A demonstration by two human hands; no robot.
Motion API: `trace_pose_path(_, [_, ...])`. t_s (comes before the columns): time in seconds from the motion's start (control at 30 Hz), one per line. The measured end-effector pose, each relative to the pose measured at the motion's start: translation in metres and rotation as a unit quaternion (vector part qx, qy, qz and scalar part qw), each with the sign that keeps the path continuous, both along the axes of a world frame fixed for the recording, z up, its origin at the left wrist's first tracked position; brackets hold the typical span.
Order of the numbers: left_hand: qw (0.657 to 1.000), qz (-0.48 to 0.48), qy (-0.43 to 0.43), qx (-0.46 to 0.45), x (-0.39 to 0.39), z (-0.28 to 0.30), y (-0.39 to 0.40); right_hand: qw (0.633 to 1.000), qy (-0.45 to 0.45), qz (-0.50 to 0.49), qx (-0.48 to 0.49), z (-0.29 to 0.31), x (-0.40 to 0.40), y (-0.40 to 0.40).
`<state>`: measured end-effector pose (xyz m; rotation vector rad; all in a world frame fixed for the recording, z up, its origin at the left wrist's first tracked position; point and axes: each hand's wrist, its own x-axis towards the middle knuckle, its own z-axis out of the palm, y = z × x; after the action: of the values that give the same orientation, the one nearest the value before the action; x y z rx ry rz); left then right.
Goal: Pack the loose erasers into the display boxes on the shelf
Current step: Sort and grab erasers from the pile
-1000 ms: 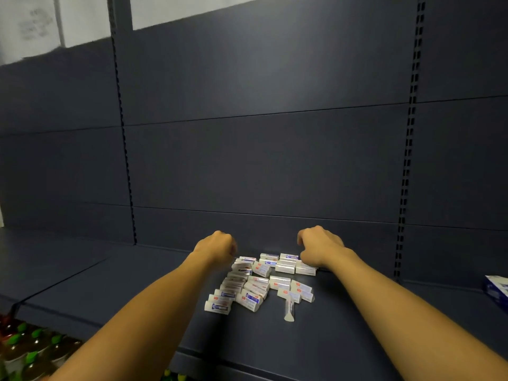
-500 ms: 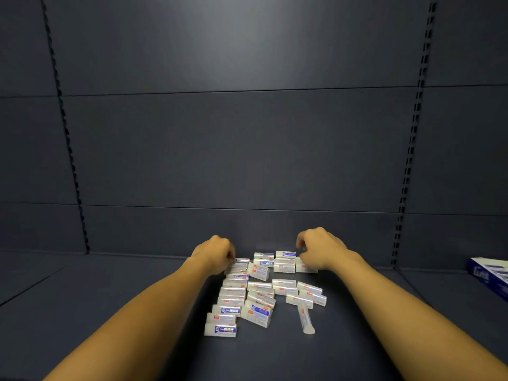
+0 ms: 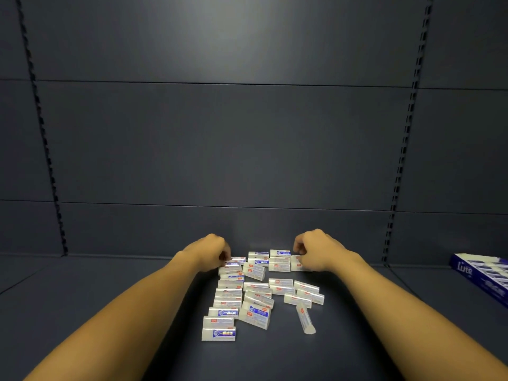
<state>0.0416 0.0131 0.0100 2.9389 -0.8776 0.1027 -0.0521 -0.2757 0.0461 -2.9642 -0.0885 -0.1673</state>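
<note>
Illumination is dim overall, with a soft pale patch of reflected light high on the back panel (image 3: 220,31) indicating a source above and in front, and brightness falls off toward both side edges of the panel and toward the near edge of the shelf (image 3: 110,284). The forearms cast broad, soft shadows onto the shelf beneath them, and the glossy wrappers of the erasers (image 3: 255,287) return small white glare spots that wash out part of their print. Wide-angle distortion bows the slotted uprights (image 3: 44,133) inward, and the display box (image 3: 483,273) at the right edge is smeared with blur, its lettering only partly legible.
</note>
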Motion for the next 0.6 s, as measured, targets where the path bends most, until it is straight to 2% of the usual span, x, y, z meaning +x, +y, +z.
trace_pose_path(0.3, [0.999, 0.032, 0.016, 0.006, 0.002, -0.003, 0.013, 1.000, 0.000, 0.019, -0.005, -0.002, 0.011, 0.004])
trace_pose_path(0.6, [0.990, 0.066, 0.020, -0.121, 0.002, 0.002, 0.026, 0.998, -0.046, 0.048, 0.005, -0.016, 0.036, 0.041])
